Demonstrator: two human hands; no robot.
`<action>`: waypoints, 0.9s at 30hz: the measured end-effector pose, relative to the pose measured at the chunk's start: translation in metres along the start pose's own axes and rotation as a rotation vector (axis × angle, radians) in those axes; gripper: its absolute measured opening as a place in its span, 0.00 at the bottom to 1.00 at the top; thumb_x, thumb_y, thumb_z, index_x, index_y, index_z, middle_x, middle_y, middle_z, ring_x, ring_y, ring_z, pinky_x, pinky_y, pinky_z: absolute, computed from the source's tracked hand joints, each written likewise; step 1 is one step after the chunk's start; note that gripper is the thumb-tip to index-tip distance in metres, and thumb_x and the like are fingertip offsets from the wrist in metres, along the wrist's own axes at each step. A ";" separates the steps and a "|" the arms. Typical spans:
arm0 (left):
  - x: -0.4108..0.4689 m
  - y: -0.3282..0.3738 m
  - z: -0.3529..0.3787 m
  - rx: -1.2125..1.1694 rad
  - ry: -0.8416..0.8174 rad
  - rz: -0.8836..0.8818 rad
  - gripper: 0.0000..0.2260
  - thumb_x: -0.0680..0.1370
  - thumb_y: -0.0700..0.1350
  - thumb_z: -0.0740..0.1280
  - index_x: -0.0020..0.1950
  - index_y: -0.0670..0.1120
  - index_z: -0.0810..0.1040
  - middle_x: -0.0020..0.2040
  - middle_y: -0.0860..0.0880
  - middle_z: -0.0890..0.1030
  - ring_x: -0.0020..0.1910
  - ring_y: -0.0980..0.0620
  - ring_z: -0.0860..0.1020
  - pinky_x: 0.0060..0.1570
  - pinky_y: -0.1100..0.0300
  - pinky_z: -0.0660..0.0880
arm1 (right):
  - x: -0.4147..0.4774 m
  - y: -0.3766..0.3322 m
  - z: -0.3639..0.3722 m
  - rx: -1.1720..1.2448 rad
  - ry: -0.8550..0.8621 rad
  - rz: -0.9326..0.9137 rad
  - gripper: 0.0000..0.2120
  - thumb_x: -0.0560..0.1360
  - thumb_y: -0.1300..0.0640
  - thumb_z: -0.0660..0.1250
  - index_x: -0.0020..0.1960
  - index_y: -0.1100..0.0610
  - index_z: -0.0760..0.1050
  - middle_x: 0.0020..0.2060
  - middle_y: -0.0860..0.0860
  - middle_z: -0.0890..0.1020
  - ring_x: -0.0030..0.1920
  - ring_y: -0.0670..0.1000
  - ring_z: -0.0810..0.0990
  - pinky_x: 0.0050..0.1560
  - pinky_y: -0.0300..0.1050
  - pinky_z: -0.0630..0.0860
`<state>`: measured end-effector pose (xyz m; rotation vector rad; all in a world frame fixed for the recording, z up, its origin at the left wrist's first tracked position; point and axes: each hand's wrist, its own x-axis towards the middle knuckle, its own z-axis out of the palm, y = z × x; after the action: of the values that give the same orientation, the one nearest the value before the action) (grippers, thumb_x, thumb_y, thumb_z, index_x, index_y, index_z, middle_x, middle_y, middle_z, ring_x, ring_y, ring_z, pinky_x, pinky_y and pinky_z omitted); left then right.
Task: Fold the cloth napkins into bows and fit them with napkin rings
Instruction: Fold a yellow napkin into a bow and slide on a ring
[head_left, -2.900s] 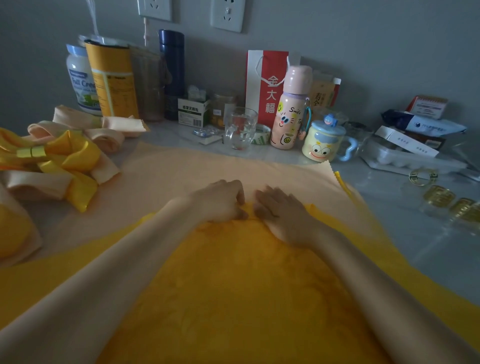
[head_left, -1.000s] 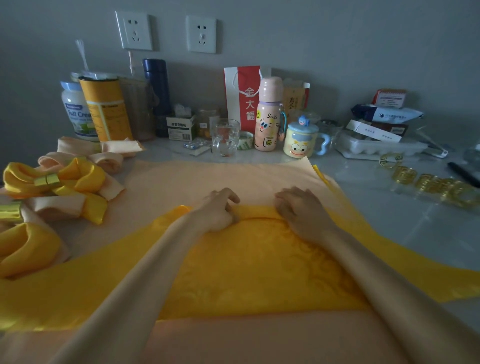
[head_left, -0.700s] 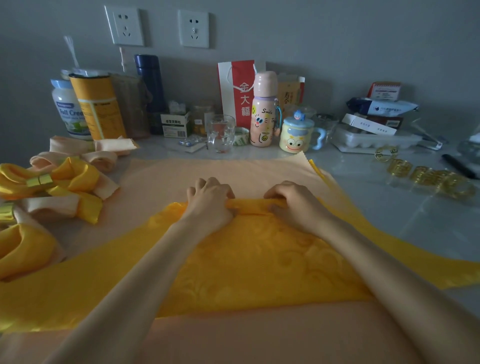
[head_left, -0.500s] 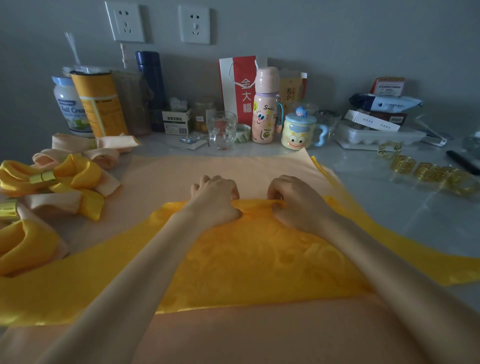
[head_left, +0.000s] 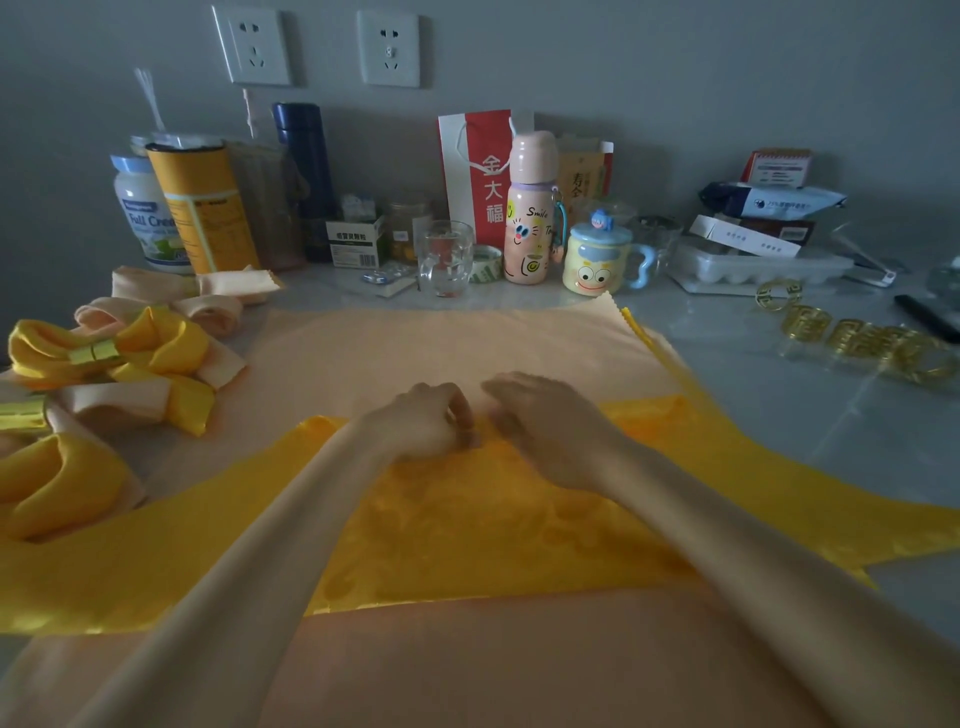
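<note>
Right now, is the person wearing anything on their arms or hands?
No. The left forearm and right forearm are bare, with no sleeves, watch or bracelet in view. The left hand and right hand show no gloves or rings.

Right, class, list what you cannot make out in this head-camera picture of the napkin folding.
Head view, yellow napkin: its far fold lies under the left grip and right grip; motion blur hides whether either pinches it.
Head view, napkin rings: blurred, uncountable.
Head view, nearest finished bow: cut by the left edge.
</note>
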<state>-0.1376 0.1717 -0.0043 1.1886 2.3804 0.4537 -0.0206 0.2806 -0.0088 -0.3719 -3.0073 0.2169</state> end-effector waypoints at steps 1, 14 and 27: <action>0.000 0.000 0.001 0.001 -0.001 -0.010 0.11 0.77 0.52 0.66 0.57 0.50 0.70 0.56 0.46 0.70 0.58 0.44 0.71 0.52 0.56 0.70 | 0.001 0.000 0.009 0.015 -0.092 -0.008 0.21 0.83 0.52 0.47 0.74 0.55 0.59 0.73 0.53 0.63 0.73 0.53 0.59 0.72 0.47 0.54; -0.006 -0.007 0.011 -0.169 0.177 0.000 0.10 0.76 0.50 0.67 0.55 0.50 0.73 0.57 0.47 0.68 0.63 0.46 0.68 0.65 0.53 0.65 | -0.018 0.060 -0.001 -0.044 -0.167 0.364 0.28 0.81 0.42 0.42 0.76 0.55 0.51 0.77 0.52 0.51 0.76 0.52 0.48 0.74 0.54 0.43; -0.017 0.001 0.015 0.185 0.330 0.055 0.15 0.80 0.53 0.59 0.65 0.50 0.71 0.66 0.46 0.67 0.67 0.45 0.61 0.66 0.52 0.56 | -0.033 0.033 0.000 0.240 0.191 0.194 0.17 0.76 0.54 0.66 0.64 0.55 0.74 0.62 0.51 0.76 0.62 0.52 0.73 0.65 0.50 0.67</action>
<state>-0.1199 0.1600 -0.0119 1.3519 2.7246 0.4877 0.0185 0.3040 -0.0165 -0.6198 -2.7170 0.5201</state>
